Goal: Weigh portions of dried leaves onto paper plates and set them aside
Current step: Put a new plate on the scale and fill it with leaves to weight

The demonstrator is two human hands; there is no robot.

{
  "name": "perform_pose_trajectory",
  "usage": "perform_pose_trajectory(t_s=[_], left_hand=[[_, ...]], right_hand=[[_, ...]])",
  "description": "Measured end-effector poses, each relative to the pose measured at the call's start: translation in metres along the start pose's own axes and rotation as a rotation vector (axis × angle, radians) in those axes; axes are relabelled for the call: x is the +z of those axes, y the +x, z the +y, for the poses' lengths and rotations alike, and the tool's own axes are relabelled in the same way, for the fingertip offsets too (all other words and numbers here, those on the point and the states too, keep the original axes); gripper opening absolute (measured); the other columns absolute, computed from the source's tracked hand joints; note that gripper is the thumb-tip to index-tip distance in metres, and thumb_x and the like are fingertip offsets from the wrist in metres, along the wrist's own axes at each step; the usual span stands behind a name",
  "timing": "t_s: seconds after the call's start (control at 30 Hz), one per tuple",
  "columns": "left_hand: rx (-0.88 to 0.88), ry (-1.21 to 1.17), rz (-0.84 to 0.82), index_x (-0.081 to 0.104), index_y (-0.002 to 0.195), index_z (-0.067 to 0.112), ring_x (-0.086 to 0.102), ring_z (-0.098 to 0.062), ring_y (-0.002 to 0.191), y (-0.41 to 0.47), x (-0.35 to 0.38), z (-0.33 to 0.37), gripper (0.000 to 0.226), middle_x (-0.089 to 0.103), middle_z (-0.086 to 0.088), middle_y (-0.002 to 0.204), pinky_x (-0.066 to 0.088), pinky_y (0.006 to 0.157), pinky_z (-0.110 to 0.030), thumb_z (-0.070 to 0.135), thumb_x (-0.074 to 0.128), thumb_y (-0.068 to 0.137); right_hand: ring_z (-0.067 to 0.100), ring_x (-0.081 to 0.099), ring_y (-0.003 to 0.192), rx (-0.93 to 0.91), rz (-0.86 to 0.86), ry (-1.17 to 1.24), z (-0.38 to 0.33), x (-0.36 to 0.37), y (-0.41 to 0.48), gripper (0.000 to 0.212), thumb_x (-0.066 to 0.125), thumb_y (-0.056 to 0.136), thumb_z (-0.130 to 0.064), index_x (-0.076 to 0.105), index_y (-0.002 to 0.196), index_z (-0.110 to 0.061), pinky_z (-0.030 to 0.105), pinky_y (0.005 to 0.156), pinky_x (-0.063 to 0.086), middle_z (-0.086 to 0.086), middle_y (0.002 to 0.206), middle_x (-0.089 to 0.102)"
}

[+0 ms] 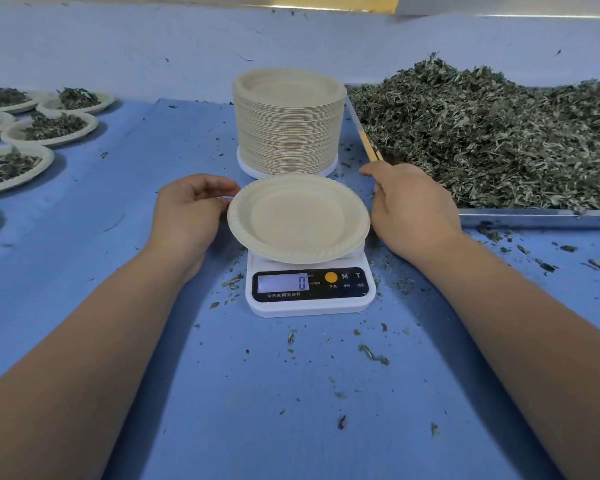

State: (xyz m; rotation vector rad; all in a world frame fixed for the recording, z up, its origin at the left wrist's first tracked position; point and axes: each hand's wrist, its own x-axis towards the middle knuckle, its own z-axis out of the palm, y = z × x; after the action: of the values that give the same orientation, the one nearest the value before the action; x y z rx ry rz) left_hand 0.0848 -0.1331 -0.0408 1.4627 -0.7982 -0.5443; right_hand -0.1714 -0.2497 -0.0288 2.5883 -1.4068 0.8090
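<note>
Now an empty paper plate (298, 218) sits on the scale (310, 303) mid-tabletop. The left grip (187, 216) curls at its left rim; whether it pinches is unclear. The right grip (409, 209) hangs released beside its right rim, near dried leaves (499, 133) heaped toward the tabletop's right edge.

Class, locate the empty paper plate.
Head view, centre: the empty paper plate sits on the white scale, between the left hand and right hand, in front of the plate stack.

Blue table cover (257, 393), pale wall (118, 46) — yellow band (333, 1)
</note>
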Motion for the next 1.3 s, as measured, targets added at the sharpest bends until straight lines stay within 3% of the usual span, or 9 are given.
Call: perform_pose_trajectory(t_s=[0.3, 0.5, 0.57, 0.63, 0.77, 0.87, 0.93, 1.07, 1.3], left_hand=[[-0.119, 0.151, 0.103, 0.074, 0.079, 0.015, 0.068, -0.014, 0.068, 0.008, 0.008, 0.001, 0.038, 0.075, 0.001, 0.072, 0.057, 0.063, -0.026, -0.009, 0.045, 0.079], [-0.180, -0.079, 0.200, 0.052, 0.073, 0.009, 0.059, -0.015, 0.054, 0.056, 0.020, 0.021, 0.028, 0.062, -0.001, 0.065, 0.054, 0.062, -0.025, -0.002, 0.035, 0.092], [-0.131, 0.002, 0.268, 0.049, 0.074, 0.008, 0.051, -0.020, 0.052, 0.064, 0.023, 0.019, 0.017, 0.059, -0.002, 0.061, 0.049, 0.060, -0.030, 0.003, 0.035, 0.081], [-0.065, 0.094, 0.314, 0.057, 0.064, 0.013, 0.059, -0.024, 0.064, 0.062, 0.025, 0.013, 0.021, 0.070, -0.008, 0.073, 0.058, 0.068, -0.040, 0.009, 0.036, 0.065], [-0.072, 0.015, 0.263, 0.062, 0.052, 0.020, 0.059, -0.016, 0.055, 0.064, 0.026, 0.003, 0.027, 0.069, 0.000, 0.063, 0.061, 0.072, -0.044, 0.011, 0.037, 0.056], [-0.078, -0.010, 0.238, 0.064, 0.059, 0.018, 0.059, -0.013, 0.054, 0.067, 0.027, 0.003, 0.029, 0.066, 0.005, 0.057, 0.059, 0.070, -0.039, 0.010, 0.036, 0.056], [-0.028, 0.025, 0.170, 0.067, 0.064, 0.015, 0.062, -0.010, 0.055, 0.067, 0.031, 0.004, 0.032, 0.067, 0.005, 0.058, 0.061, 0.066, -0.033, 0.010, 0.037, 0.056], [-0.011, -0.078, 0.139, 0.068, 0.066, 0.013, 0.062, -0.007, 0.053, 0.074, 0.036, -0.001, 0.034, 0.070, 0.005, 0.062, 0.052, 0.055, -0.017, -0.005, 0.039, 0.068], [-0.153, -0.293, 0.155, 0.069, 0.075, 0.007, 0.066, -0.010, 0.058, 0.093, 0.031, -0.009, 0.037, 0.072, -0.002, 0.065, 0.056, 0.064, -0.021, -0.017, 0.041, 0.081]], right_hand=[[0.030, 0.062, 0.100, -0.008, 0.024, 0.002, 0.000, 0.000, 0.000, 0.044, 0.046, 0.097, -0.014, 0.056, 0.136, -0.031, 0.033, 0.068, 0.039, 0.006, 0.120, 0.060], [0.033, 0.063, 0.094, 0.016, 0.015, 0.011, 0.003, 0.003, 0.003, 0.041, 0.044, 0.097, -0.014, 0.059, 0.131, -0.032, 0.033, 0.068, 0.041, 0.005, 0.119, 0.059], [0.032, 0.062, 0.096, 0.021, 0.018, 0.021, 0.003, 0.002, 0.003, 0.040, 0.044, 0.097, -0.014, 0.060, 0.129, -0.031, 0.034, 0.069, 0.044, 0.005, 0.118, 0.060], [0.031, 0.061, 0.098, 0.032, 0.024, 0.030, 0.000, 0.000, 0.003, 0.038, 0.044, 0.098, -0.016, 0.061, 0.129, -0.030, 0.035, 0.071, 0.045, 0.006, 0.118, 0.060], [0.025, 0.058, 0.084, 0.079, -0.019, 0.143, 0.004, -0.007, 0.021, 0.032, 0.045, 0.099, -0.018, 0.064, 0.124, -0.025, 0.035, 0.071, 0.046, 0.005, 0.099, 0.062], [0.013, 0.054, 0.061, 0.141, -0.042, 0.254, 0.007, -0.007, 0.061, 0.025, 0.048, 0.094, -0.015, 0.073, 0.098, -0.019, 0.027, 0.057, 0.039, -0.003, 0.075, 0.066], [0.019, 0.058, 0.061, 0.155, -0.024, 0.229, 0.010, 0.002, 0.092, 0.024, 0.050, 0.090, -0.014, 0.073, 0.088, -0.011, 0.030, 0.056, 0.047, 0.003, 0.071, 0.066], [0.035, 0.065, 0.083, 0.240, 0.006, 0.182, 0.030, 0.030, 0.149, 0.025, 0.048, 0.088, -0.012, 0.071, 0.092, -0.005, 0.043, 0.072, 0.057, 0.015, 0.089, 0.071], [0.026, 0.061, 0.099, 0.257, -0.026, 0.153, 0.064, 0.071, 0.201, 0.040, 0.043, 0.092, -0.001, 0.074, 0.111, -0.016, 0.029, 0.083, 0.048, 0.008, 0.116, 0.071]])
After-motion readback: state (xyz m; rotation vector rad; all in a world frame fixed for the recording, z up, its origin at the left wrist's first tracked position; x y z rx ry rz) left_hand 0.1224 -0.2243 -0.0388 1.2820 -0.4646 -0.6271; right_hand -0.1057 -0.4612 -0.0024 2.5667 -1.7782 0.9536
